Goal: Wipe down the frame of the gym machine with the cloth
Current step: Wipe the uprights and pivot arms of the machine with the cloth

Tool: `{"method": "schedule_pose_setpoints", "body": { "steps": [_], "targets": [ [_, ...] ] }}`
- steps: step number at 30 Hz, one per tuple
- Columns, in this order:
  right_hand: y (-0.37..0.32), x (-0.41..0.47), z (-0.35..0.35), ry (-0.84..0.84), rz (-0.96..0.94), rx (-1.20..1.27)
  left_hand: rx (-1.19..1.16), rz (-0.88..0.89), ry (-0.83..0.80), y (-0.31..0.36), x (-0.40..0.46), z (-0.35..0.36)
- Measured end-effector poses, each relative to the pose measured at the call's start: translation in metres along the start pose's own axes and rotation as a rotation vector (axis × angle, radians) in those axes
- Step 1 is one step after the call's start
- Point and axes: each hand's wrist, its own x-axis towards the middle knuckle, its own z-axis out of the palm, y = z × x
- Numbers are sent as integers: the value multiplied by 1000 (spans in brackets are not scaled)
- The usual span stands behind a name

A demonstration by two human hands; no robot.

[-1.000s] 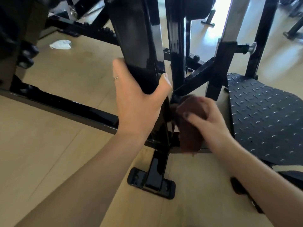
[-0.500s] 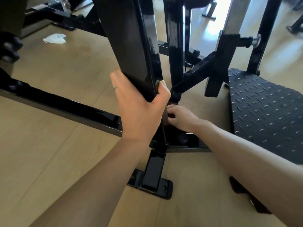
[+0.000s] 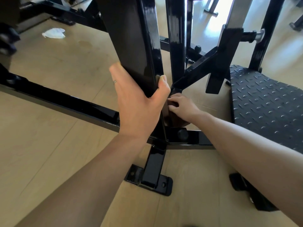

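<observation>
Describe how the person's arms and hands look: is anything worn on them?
Both forearms are bare, with no sleeves, gloves or watch in view. The left hand wears a thin ring on one finger. The right hand shows no ring on the parts that are visible.

The cloth (image 3: 176, 119) is mostly hidden beneath the right hand (image 3: 183, 106) and behind the upright post (image 3: 131, 46), whose top the upper edge cuts off, while dark shapes at far left (image 3: 6, 40) are blurred.
</observation>
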Motion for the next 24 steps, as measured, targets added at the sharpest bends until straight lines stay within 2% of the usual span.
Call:
{"method": "schedule_pose_setpoints", "body": {
  "steps": [5,8,10,14,16,18,21,24],
  "targets": [
    [-9,-39,-11,-336,-93,94,-26,-14,-7,-1,0,1],
    [-15,-41,-20,-473,-38,197,-25,-1,-4,-3,0,2],
    [-16,-30,-23,-426,-44,146,-25,-3,-6,-3,0,2],
    [-10,-7,-11,-37,10,66,-44,-11,-13,-2,0,1],
    [-11,-2,-5,25,49,66,-36,-9,-19,-2,0,1],
    [-14,-8,-3,-61,28,95,-27,-15,-21,0,0,1],
    [-24,-32,-2,-306,-34,133,-23,-42,-27,2,0,0],
    [-31,-35,-9,-461,-7,180,-24,-57,-39,2,0,-2]
  ]
}}
